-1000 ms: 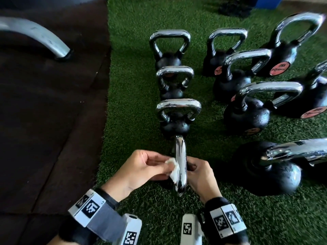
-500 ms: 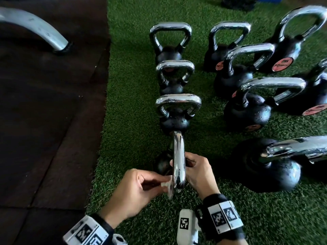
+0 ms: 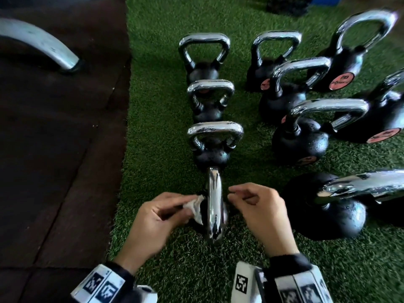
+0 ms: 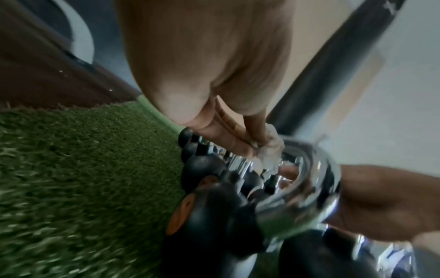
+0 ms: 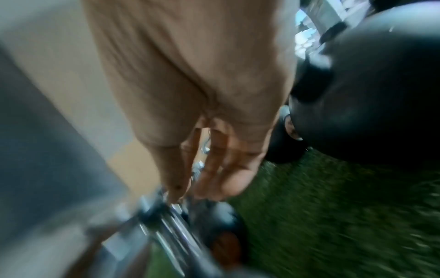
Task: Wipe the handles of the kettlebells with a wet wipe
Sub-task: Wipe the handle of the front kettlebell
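Observation:
The nearest small black kettlebell stands on the turf with its chrome handle (image 3: 214, 204) edge-on to me. My left hand (image 3: 185, 204) pinches a crumpled white wet wipe (image 3: 196, 213) against the handle's left side. The left wrist view shows the wipe (image 4: 271, 150) at the top of the chrome loop (image 4: 316, 188). My right hand (image 3: 232, 194) hovers just right of the handle with loosely curled fingers, and a small gap shows between them. The right wrist view is blurred; the fingers (image 5: 214, 169) point down toward the handle (image 5: 171, 225).
More small kettlebells (image 3: 215, 136) line up straight ahead. Bigger ones (image 3: 299, 141) stand at the right, the closest (image 3: 328, 206) beside my right hand. Green turf (image 3: 153, 106) lies under all of them. Dark rubber flooring (image 3: 54, 149) and a grey curved bar (image 3: 39, 44) are at the left.
My right hand has let go of the handle and drawn back to the right. My left hand still holds the wipe at the handle's left side.

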`<state>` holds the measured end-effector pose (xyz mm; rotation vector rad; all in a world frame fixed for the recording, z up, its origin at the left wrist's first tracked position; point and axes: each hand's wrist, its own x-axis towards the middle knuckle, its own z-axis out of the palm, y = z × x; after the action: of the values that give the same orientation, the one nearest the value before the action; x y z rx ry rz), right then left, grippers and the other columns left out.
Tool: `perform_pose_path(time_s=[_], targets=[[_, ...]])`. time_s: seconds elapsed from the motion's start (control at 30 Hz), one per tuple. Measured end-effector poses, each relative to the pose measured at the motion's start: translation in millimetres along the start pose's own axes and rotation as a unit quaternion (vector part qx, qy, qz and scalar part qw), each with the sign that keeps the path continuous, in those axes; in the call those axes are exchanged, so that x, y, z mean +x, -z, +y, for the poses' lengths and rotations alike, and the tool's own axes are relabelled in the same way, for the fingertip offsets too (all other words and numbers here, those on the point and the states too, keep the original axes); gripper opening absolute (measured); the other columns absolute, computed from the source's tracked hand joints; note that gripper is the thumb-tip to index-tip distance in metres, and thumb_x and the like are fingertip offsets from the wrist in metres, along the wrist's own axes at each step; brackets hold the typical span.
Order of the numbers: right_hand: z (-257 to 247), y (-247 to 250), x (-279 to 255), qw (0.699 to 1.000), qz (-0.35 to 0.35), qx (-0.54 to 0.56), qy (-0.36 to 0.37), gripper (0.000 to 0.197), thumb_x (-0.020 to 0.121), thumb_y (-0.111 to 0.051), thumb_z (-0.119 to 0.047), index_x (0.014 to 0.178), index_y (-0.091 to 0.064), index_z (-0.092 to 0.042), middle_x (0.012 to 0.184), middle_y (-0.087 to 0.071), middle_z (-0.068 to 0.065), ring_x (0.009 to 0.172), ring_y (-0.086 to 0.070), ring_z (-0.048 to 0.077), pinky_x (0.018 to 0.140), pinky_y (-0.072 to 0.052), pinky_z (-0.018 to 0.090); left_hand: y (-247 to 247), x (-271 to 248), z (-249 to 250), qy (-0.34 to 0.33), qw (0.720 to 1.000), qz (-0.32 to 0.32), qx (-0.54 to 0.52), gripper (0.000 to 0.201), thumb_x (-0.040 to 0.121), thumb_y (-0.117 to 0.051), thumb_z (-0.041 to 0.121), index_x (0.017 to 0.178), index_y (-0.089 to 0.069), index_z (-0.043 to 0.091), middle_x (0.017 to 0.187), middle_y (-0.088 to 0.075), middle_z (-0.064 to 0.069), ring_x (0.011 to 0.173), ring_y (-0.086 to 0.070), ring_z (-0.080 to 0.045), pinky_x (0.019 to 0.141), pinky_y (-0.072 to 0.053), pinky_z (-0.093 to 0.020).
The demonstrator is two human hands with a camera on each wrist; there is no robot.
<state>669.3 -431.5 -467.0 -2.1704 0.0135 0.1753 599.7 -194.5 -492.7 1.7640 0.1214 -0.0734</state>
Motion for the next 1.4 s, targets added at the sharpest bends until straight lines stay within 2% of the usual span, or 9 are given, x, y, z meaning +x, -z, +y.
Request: perform_pose_path(time_s=[0.1,0.27,0.4,0.53,0.7,0.83,1.0,1.23,1.4], targets=[[-28.8,12.0,-12.9,0.992,-0.025,0.114,0.057,0.018,0.076,-0.084,-0.026,0.089,-0.081,-0.038,0.084,-0.075,-0.017,0.071,-0.07,0.005,0.069,-0.059,0.025,-0.7,8.2,14.2,-0.015,0.995,0.029,-0.099,0.036,0.082,-0.082,0.039,0.118,-0.078,0.032,0.115,-0.078,0.0,0.1,-0.076,-0.017,0.084,-0.062,-0.029],[-50.7,5.6,-21.2,0.978,-0.083,0.167,0.095,0.035,0.072,-0.087,-0.031,0.105,-0.078,-0.036,0.102,-0.075,-0.019,0.075,-0.073,0.004,0.071,-0.061,0.025,-10.8,18.9,40.6,-0.045,0.99,0.045,-0.128,0.039,0.074,-0.087,0.05,0.105,-0.074,0.031,0.103,-0.08,-0.005,0.097,-0.077,-0.017,0.08,-0.059,-0.021],[-48.1,4.3,-18.0,0.98,-0.029,0.171,0.098,0.033,0.073,-0.087,-0.028,0.104,-0.079,-0.031,0.094,-0.077,-0.016,0.083,-0.075,0.006,0.078,-0.063,0.037,-14.5,14.4,58.4,-0.082,0.995,-0.001,-0.052,0.021,0.09,-0.077,0.027,0.109,-0.07,0.034,0.106,-0.08,0.007,0.103,-0.075,-0.008,0.082,-0.055,-0.012],[-39.3,10.3,-13.6,0.975,-0.007,0.191,0.109,0.025,0.076,-0.086,-0.022,0.098,-0.08,-0.033,0.089,-0.079,-0.014,0.081,-0.076,0.008,0.073,-0.064,0.033,-8.3,10.5,54.7,-0.129,0.986,-0.049,0.092,0.062,0.095,-0.067,-0.001,0.138,-0.051,0.041,0.128,-0.069,0.025,0.09,-0.071,0.006,0.064,-0.056,-0.016],[-5.7,10.9,13.4,0.994,0.032,0.101,0.032,0.02,0.073,-0.085,-0.031,0.09,-0.08,-0.04,0.081,-0.077,-0.019,0.076,-0.074,-0.001,0.075,-0.063,0.03,-7.0,20.3,8.1,-0.022,0.951,-0.122,0.282,0.121,0.077,-0.086,0.022,0.16,-0.002,0.049,0.164,-0.024,0.026,0.151,-0.021,0.004,0.124,-0.033,-0.044],[9.2,-14.6,34.2,0.998,-0.027,0.059,-0.019,0.022,0.078,-0.084,-0.02,0.097,-0.081,-0.03,0.083,-0.078,-0.018,0.08,-0.071,-0.006,0.085,-0.061,0.032,-36.5,35.2,-28.2,-0.062,0.926,-0.205,0.311,0.155,0.055,-0.094,0.056,0.164,0.009,0.018,0.173,0.002,0.003,0.16,0.002,-0.016,0.13,-0.016,-0.044],[15.5,-31.4,36.9,0.996,-0.059,0.065,-0.014,0.02,0.082,-0.081,-0.025,0.099,-0.079,-0.035,0.086,-0.076,-0.024,0.082,-0.069,-0.01,0.079,-0.057,0.018,-58.7,41.8,-42.4,-0.241,0.907,-0.134,0.319,0.123,0.072,-0.087,0.049,0.159,-0.014,-0.001,0.166,-0.014,-0.023,0.159,-0.012,-0.033,0.127,-0.025,-0.047],[4.9,-30.8,42.2,0.992,0.0,0.108,0.059,0.026,0.082,-0.079,-0.012,0.102,-0.08,-0.029,0.095,-0.077,-0.018,0.088,-0.072,-0.005,0.082,-0.057,0.016,-52.9,43.0,-42.8,-0.171,0.921,-0.2,0.286,0.101,0.075,-0.076,0.002,0.154,-0.016,-0.016,0.145,-0.041,-0.034,0.135,-0.046,-0.048,0.116,-0.04,-0.05],[1.0,-27.5,46.9,0.994,-0.017,0.097,0.057,0.025,0.083,-0.08,-0.013,0.105,-0.08,-0.024,0.096,-0.078,-0.011,0.09,-0.072,-0.002,0.088,-0.058,0.023,-51.1,45.5,-44.9,-0.196,0.909,-0.184,0.318,0.107,0.08,-0.079,0.02,0.153,-0.01,-0.02,0.162,-0.017,-0.033,0.155,-0.018,-0.043,0.127,-0.023,-0.05]])
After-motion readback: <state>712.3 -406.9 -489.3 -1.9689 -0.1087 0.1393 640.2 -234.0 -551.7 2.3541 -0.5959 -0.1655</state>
